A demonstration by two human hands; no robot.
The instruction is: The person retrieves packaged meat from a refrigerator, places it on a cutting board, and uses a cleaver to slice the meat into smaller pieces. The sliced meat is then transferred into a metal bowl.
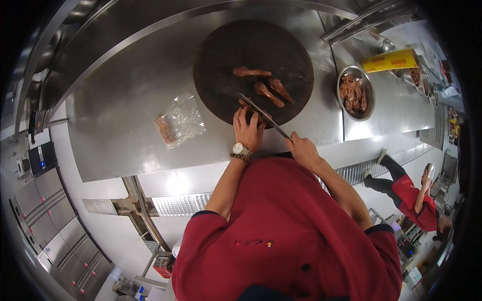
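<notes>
On a large round dark chopping block, my left hand presses down with bent fingers on a piece of browned meat, which it partly hides. A watch and a beaded bracelet are on that wrist. My right hand grips a knife by its handle. Its blade slants across the block's near edge, against the meat and close to my left fingers. Whether the edge has cut in, I cannot tell. Farther back lie three more browned drumstick-like pieces.
Left of the block, a clear plastic bag with browned meat lies on the steel table. At right are a steel bowl of similar pieces and a yellow printed box. A co-worker in red stands beyond, holding a shiny dish.
</notes>
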